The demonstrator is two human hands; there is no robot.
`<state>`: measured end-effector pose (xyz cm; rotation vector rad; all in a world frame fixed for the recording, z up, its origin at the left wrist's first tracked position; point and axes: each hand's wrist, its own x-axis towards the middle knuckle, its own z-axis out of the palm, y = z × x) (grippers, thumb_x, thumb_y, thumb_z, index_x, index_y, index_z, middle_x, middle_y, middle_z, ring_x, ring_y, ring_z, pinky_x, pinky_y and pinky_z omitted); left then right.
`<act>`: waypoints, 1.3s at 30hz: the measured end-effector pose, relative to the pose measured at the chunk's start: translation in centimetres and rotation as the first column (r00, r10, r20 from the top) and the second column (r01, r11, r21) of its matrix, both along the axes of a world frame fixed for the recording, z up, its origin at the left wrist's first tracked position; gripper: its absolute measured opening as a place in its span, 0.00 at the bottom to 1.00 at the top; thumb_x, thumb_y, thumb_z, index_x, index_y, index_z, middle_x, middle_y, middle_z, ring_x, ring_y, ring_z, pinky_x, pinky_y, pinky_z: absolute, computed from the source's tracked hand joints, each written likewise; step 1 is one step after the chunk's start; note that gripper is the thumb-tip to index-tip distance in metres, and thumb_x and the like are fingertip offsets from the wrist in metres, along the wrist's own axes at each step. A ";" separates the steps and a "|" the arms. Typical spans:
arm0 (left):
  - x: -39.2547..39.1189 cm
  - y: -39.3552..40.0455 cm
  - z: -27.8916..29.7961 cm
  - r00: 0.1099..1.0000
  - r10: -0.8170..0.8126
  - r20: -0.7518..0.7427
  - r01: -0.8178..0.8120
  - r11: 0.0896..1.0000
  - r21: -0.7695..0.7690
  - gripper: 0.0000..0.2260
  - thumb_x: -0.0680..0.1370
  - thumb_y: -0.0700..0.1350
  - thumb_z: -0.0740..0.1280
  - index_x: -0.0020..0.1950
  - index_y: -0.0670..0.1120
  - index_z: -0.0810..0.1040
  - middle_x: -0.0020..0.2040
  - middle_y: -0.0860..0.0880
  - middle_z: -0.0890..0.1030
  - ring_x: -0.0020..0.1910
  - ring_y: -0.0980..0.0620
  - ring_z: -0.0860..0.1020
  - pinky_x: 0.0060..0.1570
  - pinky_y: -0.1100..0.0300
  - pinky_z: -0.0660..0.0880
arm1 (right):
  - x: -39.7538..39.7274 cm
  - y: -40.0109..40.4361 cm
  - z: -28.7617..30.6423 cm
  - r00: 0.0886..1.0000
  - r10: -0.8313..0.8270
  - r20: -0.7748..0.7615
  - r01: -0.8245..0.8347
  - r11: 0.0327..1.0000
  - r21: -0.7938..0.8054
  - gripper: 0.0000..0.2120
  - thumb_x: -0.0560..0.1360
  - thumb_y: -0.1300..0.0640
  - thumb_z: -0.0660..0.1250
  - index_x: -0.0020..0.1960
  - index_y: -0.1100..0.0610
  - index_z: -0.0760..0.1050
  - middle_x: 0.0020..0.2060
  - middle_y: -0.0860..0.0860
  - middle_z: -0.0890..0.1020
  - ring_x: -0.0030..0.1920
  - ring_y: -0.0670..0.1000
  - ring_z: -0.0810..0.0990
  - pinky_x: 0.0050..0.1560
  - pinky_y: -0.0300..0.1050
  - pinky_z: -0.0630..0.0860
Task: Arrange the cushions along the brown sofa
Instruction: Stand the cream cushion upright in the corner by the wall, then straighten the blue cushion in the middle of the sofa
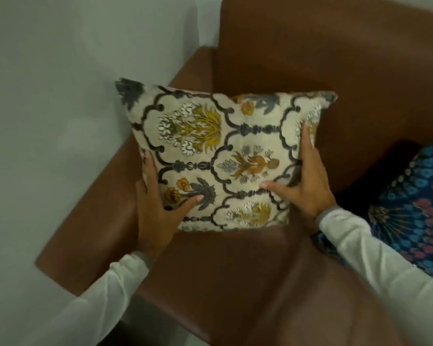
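A cream cushion (223, 156) with yellow, grey and dark floral print stands tilted in the left corner of the brown leather sofa (260, 283), leaning toward the armrest and backrest. My left hand (158, 211) grips its lower left edge, thumb across the front. My right hand (308, 181) holds its right edge, fingers up along the side and thumb on the face. A dark blue cushion (415, 213) with blue and pink pattern lies on the seat at the right, partly behind my right sleeve.
The sofa's left armrest (105, 216) runs along a pale grey wall (60, 108). The tall backrest (335, 58) rises behind the cream cushion. Bare seat leather lies in front of both cushions.
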<state>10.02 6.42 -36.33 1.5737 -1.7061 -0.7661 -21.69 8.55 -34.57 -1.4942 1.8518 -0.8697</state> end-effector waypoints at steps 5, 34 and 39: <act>-0.3 -0.5 -0.6 0.980 0.095 0.176 -0.103 0.994 0.033 0.58 0.70 0.64 0.80 0.88 0.52 0.46 0.73 0.35 0.67 0.68 0.43 0.73 0.67 0.47 0.76 | 2.1 -5.5 0.8 0.989 0.067 -0.134 -0.051 0.992 0.118 0.67 0.68 0.42 0.84 0.86 0.39 0.36 0.81 0.61 0.61 0.77 0.68 0.68 0.72 0.67 0.70; -38.9 11.6 2.5 0.827 -0.416 -0.379 0.553 0.724 0.412 0.46 0.68 0.72 0.77 0.81 0.60 0.65 0.74 0.60 0.76 0.73 0.54 0.75 0.76 0.45 0.72 | -30.3 28.8 4.0 0.415 -0.845 0.337 0.830 0.504 0.240 0.50 0.72 0.31 0.74 0.84 0.54 0.60 0.81 0.56 0.70 0.78 0.58 0.72 0.76 0.53 0.70; -40.7 13.1 1.9 0.800 -0.388 -0.457 0.564 0.746 0.354 0.44 0.68 0.68 0.76 0.81 0.59 0.66 0.70 0.64 0.77 0.67 0.65 0.77 0.73 0.53 0.74 | -31.8 29.7 2.3 0.442 -0.773 0.455 0.799 0.570 0.192 0.51 0.58 0.22 0.77 0.73 0.48 0.76 0.66 0.47 0.84 0.63 0.51 0.85 0.68 0.57 0.81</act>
